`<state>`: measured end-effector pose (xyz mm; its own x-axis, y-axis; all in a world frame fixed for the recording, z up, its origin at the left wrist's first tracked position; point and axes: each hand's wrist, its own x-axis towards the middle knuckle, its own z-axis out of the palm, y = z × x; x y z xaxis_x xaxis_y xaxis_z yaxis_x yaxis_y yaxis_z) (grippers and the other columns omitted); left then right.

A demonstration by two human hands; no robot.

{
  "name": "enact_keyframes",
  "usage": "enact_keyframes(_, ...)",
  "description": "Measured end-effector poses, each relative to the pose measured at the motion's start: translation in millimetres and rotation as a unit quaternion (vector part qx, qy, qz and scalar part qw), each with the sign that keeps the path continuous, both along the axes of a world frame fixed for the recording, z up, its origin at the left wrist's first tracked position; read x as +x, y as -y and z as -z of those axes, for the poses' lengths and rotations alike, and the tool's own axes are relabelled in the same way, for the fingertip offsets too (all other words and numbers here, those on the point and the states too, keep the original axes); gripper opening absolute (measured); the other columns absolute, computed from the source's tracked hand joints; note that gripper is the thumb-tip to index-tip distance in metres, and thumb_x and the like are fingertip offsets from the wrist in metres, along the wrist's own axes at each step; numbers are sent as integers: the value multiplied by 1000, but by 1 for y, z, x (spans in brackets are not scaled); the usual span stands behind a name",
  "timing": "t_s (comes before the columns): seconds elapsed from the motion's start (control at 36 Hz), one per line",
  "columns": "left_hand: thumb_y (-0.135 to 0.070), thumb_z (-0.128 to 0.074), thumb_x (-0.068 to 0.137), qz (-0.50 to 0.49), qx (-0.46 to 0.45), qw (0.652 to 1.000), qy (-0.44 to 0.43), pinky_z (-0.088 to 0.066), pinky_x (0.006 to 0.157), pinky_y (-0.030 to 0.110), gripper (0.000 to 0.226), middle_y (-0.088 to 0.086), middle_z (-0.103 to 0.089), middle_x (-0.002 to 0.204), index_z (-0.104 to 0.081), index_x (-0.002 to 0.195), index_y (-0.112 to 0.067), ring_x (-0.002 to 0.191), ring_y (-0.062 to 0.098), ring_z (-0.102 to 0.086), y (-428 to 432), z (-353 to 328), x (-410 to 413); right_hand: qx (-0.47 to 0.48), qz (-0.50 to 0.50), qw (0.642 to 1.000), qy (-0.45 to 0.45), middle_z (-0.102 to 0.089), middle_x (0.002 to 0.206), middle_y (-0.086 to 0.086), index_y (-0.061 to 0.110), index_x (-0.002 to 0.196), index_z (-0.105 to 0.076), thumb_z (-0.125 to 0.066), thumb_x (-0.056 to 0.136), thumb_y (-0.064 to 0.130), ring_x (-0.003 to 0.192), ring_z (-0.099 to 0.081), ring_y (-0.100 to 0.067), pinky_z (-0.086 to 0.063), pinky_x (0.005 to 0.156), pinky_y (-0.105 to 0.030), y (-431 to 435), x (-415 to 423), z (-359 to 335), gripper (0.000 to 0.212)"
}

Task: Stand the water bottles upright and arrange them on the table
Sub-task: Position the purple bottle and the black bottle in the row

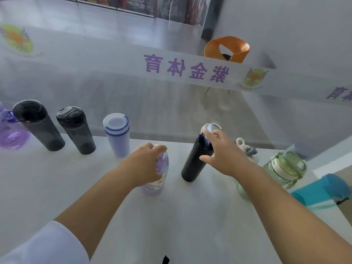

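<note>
Two dark bottles [57,128] upright; left hand [144,164] grips purple bottle [158,174], right hand [224,155] spread open

Occlusions and cut-offs, head view
Purple bottle [11,128] cut by left edge, blurred; left hand [146,164] hides lilac bottle [156,180] top; right arm [276,202] covers pale green bottle [242,191]; blue bottle [322,191] blurred.

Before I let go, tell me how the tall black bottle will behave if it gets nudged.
The black bottle is tall and narrow, so it probably tips easily. Its round body would likely roll once down. Its smooth sides may slip; the right hand only rests loosely near the cap.
</note>
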<state>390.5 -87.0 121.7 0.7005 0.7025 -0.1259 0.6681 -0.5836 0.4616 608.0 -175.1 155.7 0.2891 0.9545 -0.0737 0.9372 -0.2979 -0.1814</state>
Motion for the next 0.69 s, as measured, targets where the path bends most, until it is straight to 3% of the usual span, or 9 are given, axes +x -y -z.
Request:
enact_keyframes(0.11,-22,-65,74,-17,6,1000,6,-53,77,34,48,4,-50,107,-45,118,-25,89,25,-55,4,1,2,-26,-17,999,-26,-26,147,-3,35,148,-16,-61,85,41,124,-44,-27,-46,95,-40,-8,6,4,77)
enact_keyframes(0.22,-21,-66,73,-29,14,999,11,-53,78,35,52,4,-51,107,-45,120,-25,90,26,-53,3,3,5,-34,-16,999,-32,-32,141,-6,37,145,-23,-61,84,38,119,-45,-29,-47,94,-41,-17,9,8,72)
enact_keyframes(0.36,-19,-66,72,-40,32,999,18,-51,76,32,52,5,-52,109,-47,121,-22,91,27,-52,-6,4,10,-24,-15,998,-55,-41,121,-6,34,132,-40,-64,80,28,97,-48,-29,-48,80,-35,-29,11,6,57)
enact_keyframes(0.69,-20,-67,73,-56,47,997,-3,-51,84,38,58,9,-50,118,-43,126,-21,101,32,-53,-57,3,32,-25,-31,997,-60,-42,121,-3,33,132,-42,-63,82,28,108,-49,-27,-46,86,-35,-60,13,4,55)
